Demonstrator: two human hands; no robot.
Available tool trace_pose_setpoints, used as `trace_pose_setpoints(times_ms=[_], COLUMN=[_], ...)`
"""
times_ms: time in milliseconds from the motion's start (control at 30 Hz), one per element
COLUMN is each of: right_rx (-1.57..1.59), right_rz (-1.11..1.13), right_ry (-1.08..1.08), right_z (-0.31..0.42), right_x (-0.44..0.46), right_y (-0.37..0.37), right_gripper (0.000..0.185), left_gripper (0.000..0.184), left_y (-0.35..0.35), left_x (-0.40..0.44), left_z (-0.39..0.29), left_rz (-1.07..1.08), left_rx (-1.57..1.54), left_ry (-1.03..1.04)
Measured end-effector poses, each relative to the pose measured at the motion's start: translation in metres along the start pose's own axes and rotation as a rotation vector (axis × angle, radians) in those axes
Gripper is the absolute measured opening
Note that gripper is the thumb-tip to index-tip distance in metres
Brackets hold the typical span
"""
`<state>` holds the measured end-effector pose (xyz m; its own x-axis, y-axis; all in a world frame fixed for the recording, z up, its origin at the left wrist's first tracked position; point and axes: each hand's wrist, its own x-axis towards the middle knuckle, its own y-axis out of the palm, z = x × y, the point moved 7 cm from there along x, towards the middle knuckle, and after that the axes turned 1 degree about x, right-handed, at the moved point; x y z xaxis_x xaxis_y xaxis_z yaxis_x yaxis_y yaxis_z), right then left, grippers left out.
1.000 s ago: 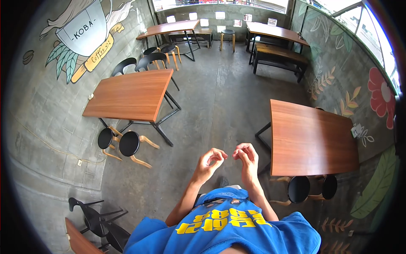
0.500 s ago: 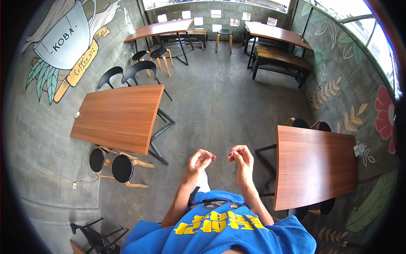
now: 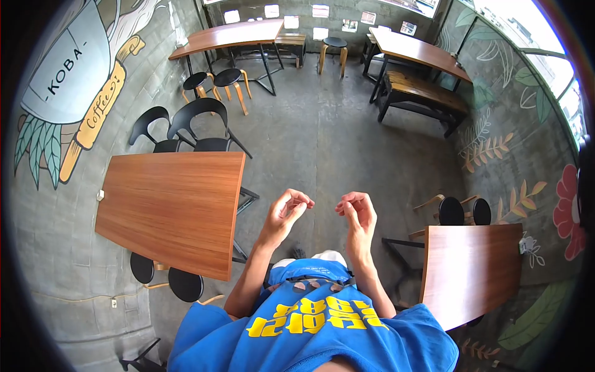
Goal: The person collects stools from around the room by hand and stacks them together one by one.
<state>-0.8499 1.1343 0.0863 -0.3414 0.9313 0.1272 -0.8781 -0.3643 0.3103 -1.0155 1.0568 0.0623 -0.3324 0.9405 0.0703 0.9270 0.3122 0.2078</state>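
Note:
My left hand is raised in front of my body, its fingers loosely curled inward and a gap showing between thumb and fingers. Level with it, my right hand has the same half-curled shape, with the thumb apart from the fingers. Neither holds anything visible, and the two do not touch each other. Grey concrete floor lies below and beyond them. Nearest on the left is a brown wooden table; another wooden table stands to the right. Both are out of contact with my hands.
Black chairs stand behind the left table, round stools in front of it. More stools line the right table. Farther off are two tables, a wooden bench and a black-topped stool. Painted walls flank both sides.
My view has moved forward between the tables, so both side tables sit lower and nearer in view. My hands keep their curled shape and appear slightly higher.

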Motion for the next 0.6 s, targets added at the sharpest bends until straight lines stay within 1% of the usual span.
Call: trace_pose_setpoints(times_ms=[233,333,400,600], right_rx=[-0.025,-0.021,-0.025,-0.037], right_rz=[0.039,0.073,0.1,0.137], right_ry=[0.098,0.145,0.169,0.197], right_z=[-0.05,-0.077,-0.093,-0.132], right_x=[0.077,0.113,0.138,0.239], right_y=[0.058,0.079,0.092,0.125], right_gripper=[0.006,0.007,0.007,0.007], left_gripper=[0.009,0.008,0.009,0.006], left_y=[-0.055,-0.074,-0.089,-0.131], left_x=[0.064,0.091,0.112,0.209], left_z=[-0.006,-0.002,0.006,0.017], left_rz=[-0.074,-0.088,-0.106,-0.121], left_rx=[-0.064,-0.092,-0.071,-0.076], left_ry=[0.001,0.004,-0.03,-0.015])
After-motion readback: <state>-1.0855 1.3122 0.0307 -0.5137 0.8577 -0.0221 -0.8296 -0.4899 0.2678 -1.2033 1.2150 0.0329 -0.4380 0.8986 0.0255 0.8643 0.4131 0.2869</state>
